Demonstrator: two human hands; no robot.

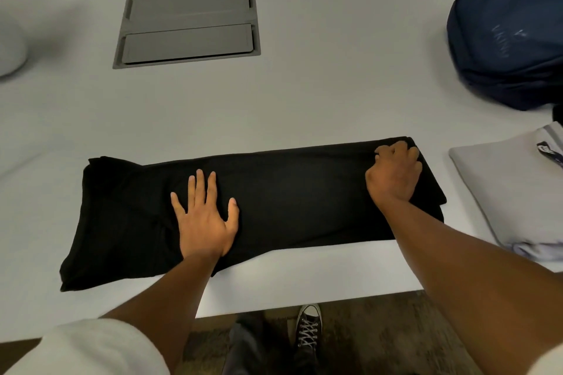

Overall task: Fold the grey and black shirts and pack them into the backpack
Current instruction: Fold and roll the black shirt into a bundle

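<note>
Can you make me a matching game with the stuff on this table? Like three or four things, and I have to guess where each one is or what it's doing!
Things:
1. black shirt
2. grey shirt
3. backpack
4. left hand

What it's doing:
A. sits at the far right corner of the table
B. lies folded at the right edge, with nothing touching it
C. presses flat, fingers spread
D. lies in a long strip across the front, with the right hand gripping its end

Pairs: 1-D, 2-B, 3-A, 4-C
</note>
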